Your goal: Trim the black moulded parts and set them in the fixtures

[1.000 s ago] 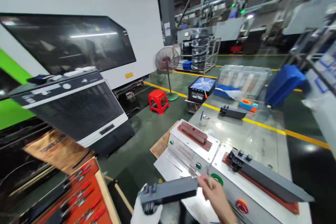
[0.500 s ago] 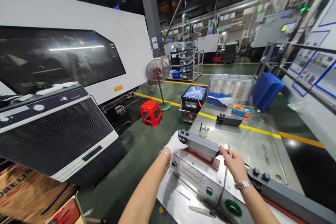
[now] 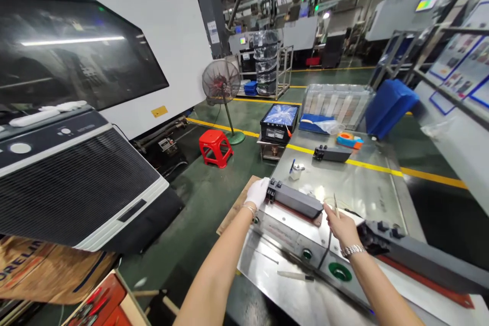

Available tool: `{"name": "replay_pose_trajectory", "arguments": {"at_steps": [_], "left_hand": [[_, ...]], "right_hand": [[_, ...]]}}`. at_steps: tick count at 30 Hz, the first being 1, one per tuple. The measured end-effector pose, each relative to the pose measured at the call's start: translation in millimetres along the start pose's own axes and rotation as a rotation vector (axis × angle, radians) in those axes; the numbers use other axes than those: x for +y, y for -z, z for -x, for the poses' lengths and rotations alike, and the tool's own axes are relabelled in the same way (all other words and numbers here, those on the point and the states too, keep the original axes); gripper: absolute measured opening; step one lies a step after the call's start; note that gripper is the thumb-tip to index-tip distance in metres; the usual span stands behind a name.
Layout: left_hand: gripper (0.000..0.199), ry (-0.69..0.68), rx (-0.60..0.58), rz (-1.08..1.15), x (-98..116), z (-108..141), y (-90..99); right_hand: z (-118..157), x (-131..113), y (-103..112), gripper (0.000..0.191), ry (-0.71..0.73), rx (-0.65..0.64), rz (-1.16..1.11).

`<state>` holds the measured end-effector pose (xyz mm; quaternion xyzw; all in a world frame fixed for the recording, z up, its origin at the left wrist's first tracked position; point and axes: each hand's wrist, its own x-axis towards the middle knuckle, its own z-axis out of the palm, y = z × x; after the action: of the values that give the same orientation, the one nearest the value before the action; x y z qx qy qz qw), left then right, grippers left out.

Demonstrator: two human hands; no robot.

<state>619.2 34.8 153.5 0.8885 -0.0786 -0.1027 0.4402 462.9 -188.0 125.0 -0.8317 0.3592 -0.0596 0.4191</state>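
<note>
A long dark grey plastic part lies on a red-brown base on top of the metal fixture. My left hand, in a white glove, is closed at the part's left end, beside its black clips. At the opposite end are the fingertips of my bare right hand. That hand is closed around a slim pointed tool, its tip upward; its exact kind is unclear. A second long grey part rests on another red-brown base at the right, partly behind my right forearm.
Another grey part and an orange-blue tape dispenser lie on the metal table. A pale-handled tool lies before the fixture. Left are a red stool, a fan and a ribbed-front machine.
The grey part between my hands has come down onto its red-brown base. My left hand has shifted to its outer end. The camera's view has tipped downward.
</note>
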Motion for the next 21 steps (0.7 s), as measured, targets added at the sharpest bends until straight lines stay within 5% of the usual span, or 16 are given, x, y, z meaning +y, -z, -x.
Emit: {"name": "replay_pose_trajectory", "arguments": {"at_steps": [4,9,16,21], "left_hand": [[0.032,0.162,0.008,-0.171,-40,37,23.7],[0.015,0.273,-0.235,-0.282,-85,63,17.3],[0.013,0.307,-0.206,-0.402,-82,53,2.6],[0.025,0.328,-0.16,-0.374,-89,69,8.3]], "right_hand": [[49,25,-10,0.038,-0.029,-0.246,0.272],[95,46,-40,0.026,-0.034,-0.404,0.522],[83,52,-63,0.026,0.0,-0.432,0.671],[92,93,-44,0.026,0.117,-0.502,0.663]]}}
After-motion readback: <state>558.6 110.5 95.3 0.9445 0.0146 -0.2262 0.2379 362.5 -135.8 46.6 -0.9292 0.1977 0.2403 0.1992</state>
